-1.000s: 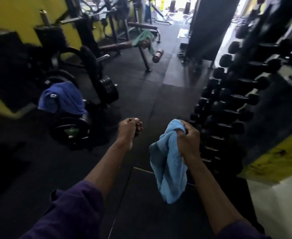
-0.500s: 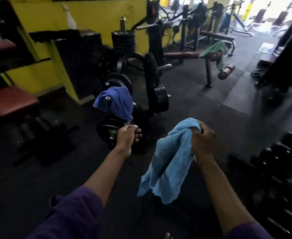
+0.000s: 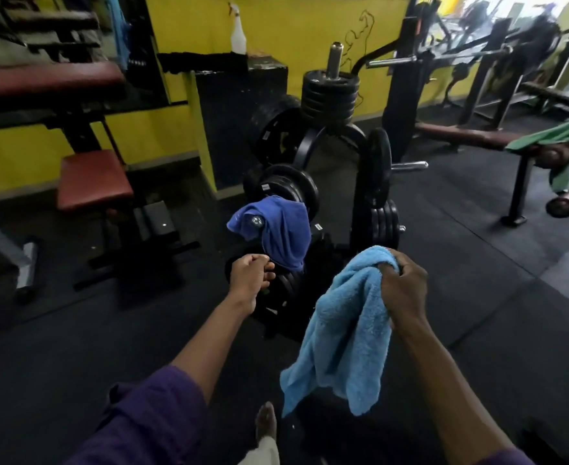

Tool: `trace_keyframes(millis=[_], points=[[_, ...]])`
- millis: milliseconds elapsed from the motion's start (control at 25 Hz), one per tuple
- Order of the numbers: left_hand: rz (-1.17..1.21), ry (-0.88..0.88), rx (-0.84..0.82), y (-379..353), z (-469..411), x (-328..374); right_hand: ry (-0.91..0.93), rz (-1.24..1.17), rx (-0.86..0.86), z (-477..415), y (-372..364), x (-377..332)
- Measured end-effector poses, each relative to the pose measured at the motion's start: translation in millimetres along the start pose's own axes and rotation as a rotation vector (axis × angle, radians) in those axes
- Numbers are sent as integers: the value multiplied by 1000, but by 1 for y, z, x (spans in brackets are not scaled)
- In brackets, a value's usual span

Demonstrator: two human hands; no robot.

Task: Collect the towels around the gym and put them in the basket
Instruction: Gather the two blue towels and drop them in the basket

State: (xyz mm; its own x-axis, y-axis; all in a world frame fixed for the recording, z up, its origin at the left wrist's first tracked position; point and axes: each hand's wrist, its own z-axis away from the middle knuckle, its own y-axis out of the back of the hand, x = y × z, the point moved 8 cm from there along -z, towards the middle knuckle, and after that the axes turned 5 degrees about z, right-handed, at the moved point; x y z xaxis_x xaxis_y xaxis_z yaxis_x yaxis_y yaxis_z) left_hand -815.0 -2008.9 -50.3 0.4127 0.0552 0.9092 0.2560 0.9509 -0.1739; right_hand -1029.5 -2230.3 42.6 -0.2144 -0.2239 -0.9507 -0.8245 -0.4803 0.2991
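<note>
Black rubber floor [image 3: 477, 297] underfoot, yellow wall [image 3: 293, 28] behind a loaded plate rack [image 3: 373, 182]; a dark blue towel [image 3: 283, 229] lies draped over the rack's lower plates, and a green towel [image 3: 558, 139] hangs off a maroon pad far right. Open floor runs right of the rack, while machines crowd the left edge. Right grip [image 3: 404, 290] is clamped around a bunched light blue towel [image 3: 347, 330], its tail hanging loose; left grip [image 3: 249, 280] is curled tight on nothing, an empty fist just below the dark blue towel.

Left hand [image 3: 251, 275] fisted — empty, right hand [image 3: 402, 290] gripping towel [image 3: 340, 333]
</note>
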Motion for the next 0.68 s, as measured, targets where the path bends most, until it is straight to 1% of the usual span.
trace_keyframes(millis=[80, 240, 360, 440, 480, 560, 680], points=[[-22, 1, 6, -11, -53, 7, -28, 54, -3, -48, -18, 12], [-95, 14, 28, -30, -144, 24, -170, 220, -54, -129, -49, 36], [-168, 24, 35, -45, -195, 35, -384, 312, -180, -170, -61, 61], [-193, 51, 37, -58, -228, 33, -441, 437, -271, -198, -69, 73], [-199, 63, 42, -64, -242, 32, -428, 505, -302, -212, -75, 78], [-203, 73, 49, -79, -268, 29, -311, 611, -371, -240, -88, 82], [-227, 77, 70, -93, -298, 29, -143, 672, -482, -272, -104, 85]])
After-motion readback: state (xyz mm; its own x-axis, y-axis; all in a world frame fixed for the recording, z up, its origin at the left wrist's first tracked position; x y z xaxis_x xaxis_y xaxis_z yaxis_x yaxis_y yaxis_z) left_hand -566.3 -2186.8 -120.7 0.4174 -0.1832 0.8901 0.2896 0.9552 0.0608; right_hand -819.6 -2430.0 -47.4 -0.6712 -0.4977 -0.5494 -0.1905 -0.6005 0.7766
